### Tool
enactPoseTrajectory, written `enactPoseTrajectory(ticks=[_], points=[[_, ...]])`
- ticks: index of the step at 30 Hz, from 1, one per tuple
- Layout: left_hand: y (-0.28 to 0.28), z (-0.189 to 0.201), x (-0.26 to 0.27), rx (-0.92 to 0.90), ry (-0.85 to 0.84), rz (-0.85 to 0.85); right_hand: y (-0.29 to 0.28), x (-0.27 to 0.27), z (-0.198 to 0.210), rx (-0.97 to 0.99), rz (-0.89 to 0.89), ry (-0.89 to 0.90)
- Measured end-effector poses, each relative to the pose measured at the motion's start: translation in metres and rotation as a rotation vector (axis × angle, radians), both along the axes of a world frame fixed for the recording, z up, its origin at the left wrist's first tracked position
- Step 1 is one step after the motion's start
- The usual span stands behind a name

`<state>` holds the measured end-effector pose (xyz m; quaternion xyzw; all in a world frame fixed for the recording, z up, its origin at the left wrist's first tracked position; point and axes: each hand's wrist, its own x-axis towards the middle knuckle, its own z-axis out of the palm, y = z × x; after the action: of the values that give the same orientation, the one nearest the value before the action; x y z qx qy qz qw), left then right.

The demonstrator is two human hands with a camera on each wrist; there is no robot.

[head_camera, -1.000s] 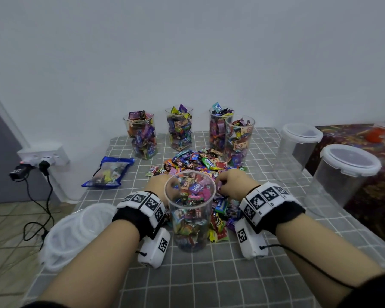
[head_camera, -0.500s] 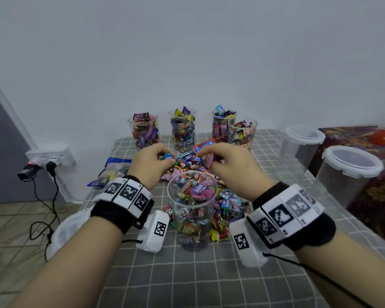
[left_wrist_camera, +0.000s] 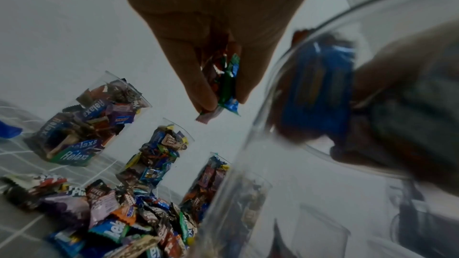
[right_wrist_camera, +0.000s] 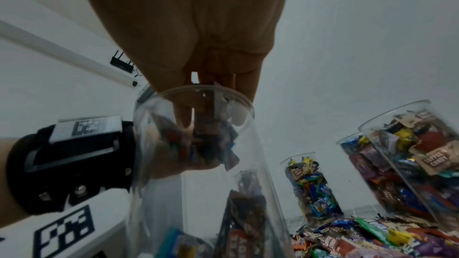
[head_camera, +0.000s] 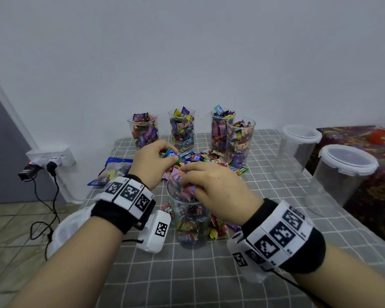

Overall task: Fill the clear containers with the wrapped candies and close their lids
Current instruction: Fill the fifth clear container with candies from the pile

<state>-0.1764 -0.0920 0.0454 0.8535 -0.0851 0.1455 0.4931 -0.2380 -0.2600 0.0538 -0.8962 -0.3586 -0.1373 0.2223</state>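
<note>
Candy over the cup

While the right hand sits fingers-down in the cup's mouth, pinching candies, the left hand grips a bunch just behind the cup; the pile lies behind it, four filled cups farther back

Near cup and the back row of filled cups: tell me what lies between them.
The loose candy pile on the checked cloth, with the left hand above it; head view.
</note>
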Motion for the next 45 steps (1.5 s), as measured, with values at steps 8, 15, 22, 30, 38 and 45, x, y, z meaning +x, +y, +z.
enactPoseTrajectory(ticks=[8,15,22,30,38,45], points=[[-0.003,0.009,-0.009,-0.022,-0.031,-0.029,-0.005,-0.001,-0.016,0.334,-0.033,0.011],[-0.008,0.020,-0.020,0.006,-0.086,-0.047,-0.020,0.001,-0.027,0.553,-0.091,0.644],[-0.018,0.022,-0.035,0.126,-0.041,-0.202,-0.023,0.007,-0.041,0.625,-0.036,0.775],[-0.023,0.024,-0.045,0.410,-0.014,-0.260,-0.022,0.008,-0.044,0.698,0.007,0.736],[-0.025,0.022,-0.050,0.237,-0.043,-0.320,-0.025,0.006,-0.040,0.659,0.053,0.675],[-0.002,0.016,-0.037,0.060,-0.139,-0.066,-0.064,0.018,-0.030,0.561,-0.249,0.662]])
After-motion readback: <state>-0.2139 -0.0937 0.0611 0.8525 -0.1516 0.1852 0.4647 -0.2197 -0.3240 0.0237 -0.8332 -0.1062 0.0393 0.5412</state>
